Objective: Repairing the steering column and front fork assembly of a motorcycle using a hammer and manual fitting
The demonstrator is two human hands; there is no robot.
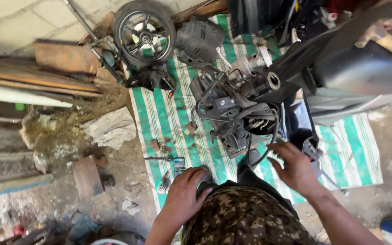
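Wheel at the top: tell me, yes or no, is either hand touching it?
No: the wheel lies far from both the left hand and right hand.

Looking like a rough outdoor repair yard for scooters. Lying at twelve o'clock on a green-striped tarp (159, 118), a detached wheel (144, 32); sitting at centre, a stripped engine assembly (232, 109) trailing cables. Leaning at nine o'clock, rusty planks (37, 77). Spreading at seven o'clock, dusty ground (114, 190) littered with scrap and small tools (164, 183).
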